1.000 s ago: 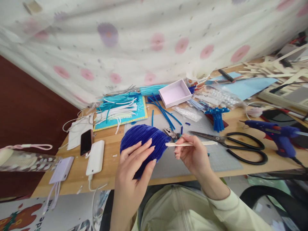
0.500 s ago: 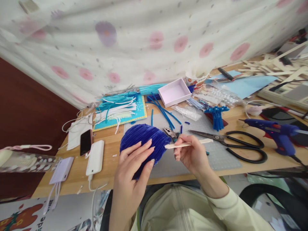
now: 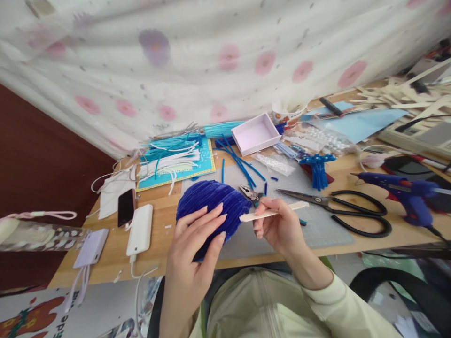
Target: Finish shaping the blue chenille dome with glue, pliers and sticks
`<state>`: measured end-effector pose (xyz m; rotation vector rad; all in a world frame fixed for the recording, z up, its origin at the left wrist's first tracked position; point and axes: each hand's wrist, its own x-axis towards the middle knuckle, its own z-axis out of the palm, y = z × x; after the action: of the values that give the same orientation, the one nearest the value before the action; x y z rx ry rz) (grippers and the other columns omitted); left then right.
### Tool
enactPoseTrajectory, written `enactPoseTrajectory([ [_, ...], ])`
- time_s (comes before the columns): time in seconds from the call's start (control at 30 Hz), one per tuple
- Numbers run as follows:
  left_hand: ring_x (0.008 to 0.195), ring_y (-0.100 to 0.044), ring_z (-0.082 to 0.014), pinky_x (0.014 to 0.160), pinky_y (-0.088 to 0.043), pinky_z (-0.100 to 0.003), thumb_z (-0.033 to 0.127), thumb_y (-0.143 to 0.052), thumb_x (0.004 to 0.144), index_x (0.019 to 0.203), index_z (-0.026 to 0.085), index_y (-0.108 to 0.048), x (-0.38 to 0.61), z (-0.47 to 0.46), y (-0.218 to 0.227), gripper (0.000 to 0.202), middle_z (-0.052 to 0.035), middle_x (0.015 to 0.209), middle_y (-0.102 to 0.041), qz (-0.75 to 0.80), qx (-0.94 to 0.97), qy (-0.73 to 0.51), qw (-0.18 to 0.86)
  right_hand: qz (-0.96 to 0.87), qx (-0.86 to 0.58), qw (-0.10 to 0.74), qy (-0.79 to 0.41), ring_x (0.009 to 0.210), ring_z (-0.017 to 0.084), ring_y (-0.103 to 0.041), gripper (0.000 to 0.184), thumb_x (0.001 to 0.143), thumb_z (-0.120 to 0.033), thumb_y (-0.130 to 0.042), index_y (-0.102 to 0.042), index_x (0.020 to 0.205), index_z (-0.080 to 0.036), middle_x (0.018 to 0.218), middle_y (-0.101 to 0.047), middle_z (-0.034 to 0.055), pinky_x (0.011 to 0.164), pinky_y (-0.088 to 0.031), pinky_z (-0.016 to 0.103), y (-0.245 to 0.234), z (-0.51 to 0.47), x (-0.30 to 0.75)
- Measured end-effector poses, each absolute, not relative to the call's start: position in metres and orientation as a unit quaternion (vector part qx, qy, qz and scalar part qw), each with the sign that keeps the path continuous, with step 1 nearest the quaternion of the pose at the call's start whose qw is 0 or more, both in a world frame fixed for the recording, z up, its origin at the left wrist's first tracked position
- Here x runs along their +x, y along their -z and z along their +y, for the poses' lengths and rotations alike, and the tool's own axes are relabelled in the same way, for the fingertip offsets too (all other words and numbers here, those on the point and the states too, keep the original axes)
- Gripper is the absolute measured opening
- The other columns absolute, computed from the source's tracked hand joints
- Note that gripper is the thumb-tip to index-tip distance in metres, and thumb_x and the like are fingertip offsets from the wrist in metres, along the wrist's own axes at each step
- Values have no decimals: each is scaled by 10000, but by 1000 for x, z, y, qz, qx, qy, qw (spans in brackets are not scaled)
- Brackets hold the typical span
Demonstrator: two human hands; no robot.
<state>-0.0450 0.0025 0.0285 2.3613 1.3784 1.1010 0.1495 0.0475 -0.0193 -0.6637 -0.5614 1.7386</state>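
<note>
A ribbed dome (image 3: 211, 199) of dark blue chenille was held just above the near part of the bench (image 3: 162, 237). It was cupped in the left hand (image 3: 197, 244), whose grip was wrapped around its lower right side, fingers spread over the ribs. A pale, flat wooden stick (image 3: 278, 211) was pinched in the grip of the right hand (image 3: 278, 230), and its left tip was laid against the dome's right edge. Small pliers (image 3: 249, 193) were seen just behind the stick on a grey mat (image 3: 317, 230). Black-handled scissors (image 3: 338, 206) and a blue glue gun (image 3: 405, 192) were laid further right, and a white power bank (image 3: 140, 230) well to the dome's left.
</note>
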Motion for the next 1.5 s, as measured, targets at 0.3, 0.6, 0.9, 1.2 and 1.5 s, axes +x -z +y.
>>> enactPoseTrajectory([
  [0.3, 1240, -608, -219, 1048, -502, -435, 119, -605, 949, 1210, 305, -708, -44, 3, -29, 336, 7, 1303, -732, 461, 797, -373, 113, -260, -241, 503, -788, 285, 146, -571, 331, 752, -376, -629, -724, 521, -159, 395, -655, 53, 295, -422, 197, 18, 35, 150],
  [0.6, 1246, -607, -226, 1050, -503, -441, 126, -602, 950, 1180, 299, -725, -47, 6, -29, 314, 1, 1292, -737, 467, 787, -385, 117, -303, -242, 507, -770, 218, 74, -386, 416, 833, -482, -705, -633, 545, -191, 299, -521, -34, 306, -269, 176, 34, 16, 170],
  [0.9, 1231, -609, -192, 1051, -504, -389, 142, -595, 962, 1152, 291, -733, -47, 6, -29, 278, 12, 1276, -746, 474, 779, -393, 116, -569, -368, 660, -326, 1111, 240, -701, 90, 937, -328, -679, -607, 898, -291, 984, -827, 24, 988, -514, 421, 17, 14, 164],
  [1.2, 1215, -620, -200, 1034, -521, -406, 142, -596, 965, 1143, 292, -745, -48, 6, -30, 276, 5, 1253, -757, 477, 769, -408, 121, -713, -414, 561, -72, 1269, 268, -578, 124, 901, -189, -607, -582, 966, -292, 1098, -760, 56, 1064, -442, 475, 43, 19, 149],
  [1.5, 1210, -625, -194, 1036, -521, -396, 136, -593, 967, 1127, 267, -749, -48, 6, -30, 259, -4, 1251, -758, 480, 759, -420, 131, -758, -397, 517, 24, 1373, 290, -465, 211, 861, -82, -595, -560, 937, -275, 1086, -799, 46, 1115, -313, 562, 44, 13, 150],
])
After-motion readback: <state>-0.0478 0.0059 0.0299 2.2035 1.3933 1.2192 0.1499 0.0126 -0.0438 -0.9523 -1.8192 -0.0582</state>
